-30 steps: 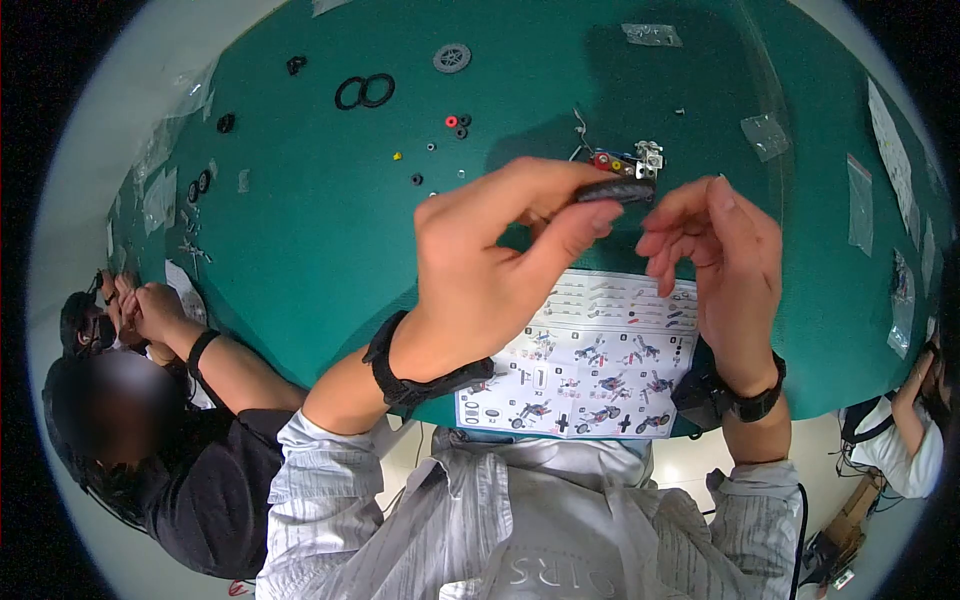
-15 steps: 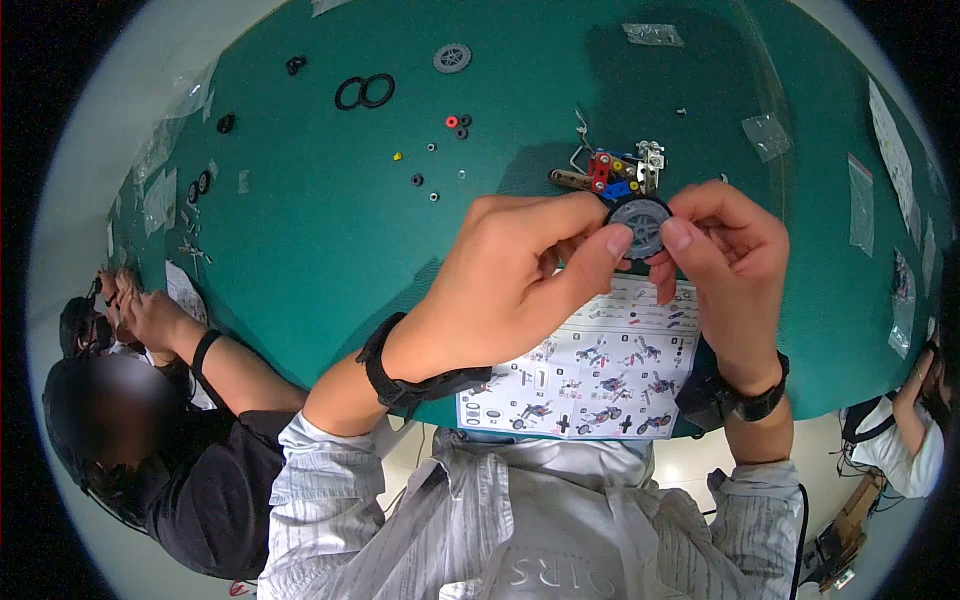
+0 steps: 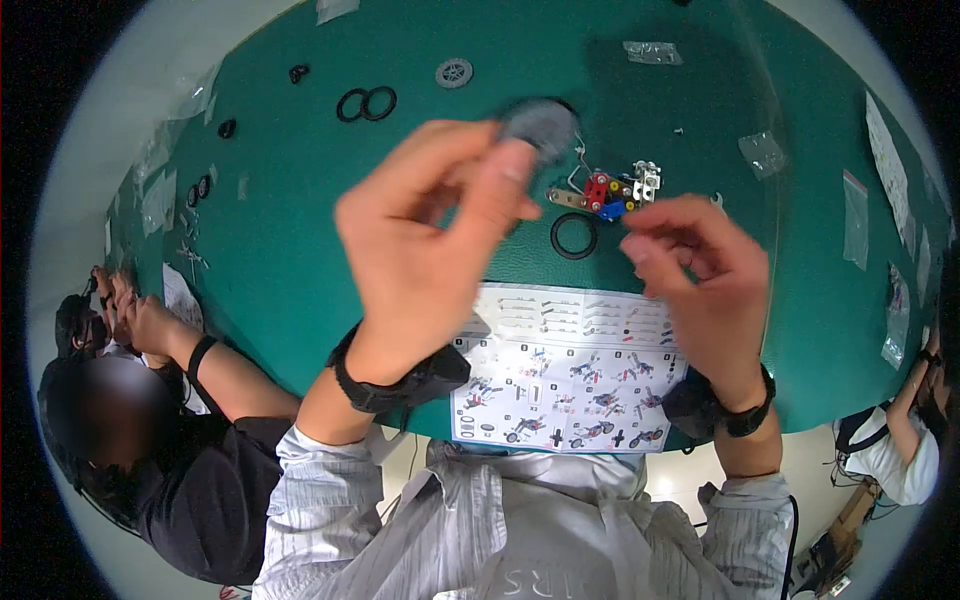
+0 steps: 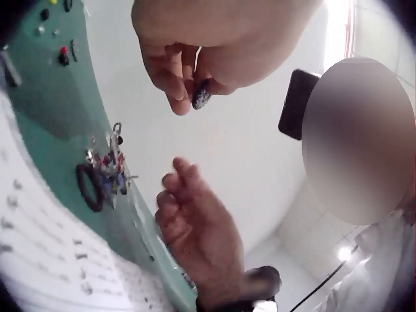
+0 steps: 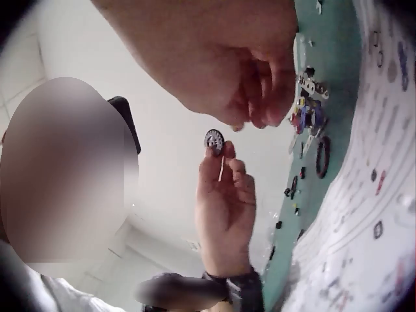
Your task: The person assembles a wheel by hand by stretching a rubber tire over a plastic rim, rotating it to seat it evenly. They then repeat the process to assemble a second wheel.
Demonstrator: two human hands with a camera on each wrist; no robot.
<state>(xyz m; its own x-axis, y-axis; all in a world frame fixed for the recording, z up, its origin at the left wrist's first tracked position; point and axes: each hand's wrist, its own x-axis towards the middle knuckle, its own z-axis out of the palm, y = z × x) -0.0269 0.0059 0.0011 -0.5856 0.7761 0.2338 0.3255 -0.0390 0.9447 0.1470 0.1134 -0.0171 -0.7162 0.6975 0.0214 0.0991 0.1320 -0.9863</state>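
Note:
My left hand (image 3: 430, 230) pinches a grey toy wheel (image 3: 541, 132) between thumb and fingers, raised over the table and blurred in the head view. In the right wrist view the same wheel (image 5: 214, 142) shows spokes and a dark rim. My right hand (image 3: 705, 275) hovers with loosely bent fingers and holds nothing. Beside its fingertips sits a partly built model (image 3: 610, 195) of red, blue and silver parts. A black rubber ring (image 3: 574, 236) lies flat just in front of the model.
A printed instruction sheet (image 3: 565, 370) lies at the near edge. Farther back are two more black rings (image 3: 380, 104), another grey wheel (image 3: 454, 73) and small plastic bags (image 3: 653, 53). Another person's arm (image 3: 235, 375) rests at the left.
My left hand has carried the wheel up and to the left, out of my right hand's fingers. The black ring in front of the model now shows.

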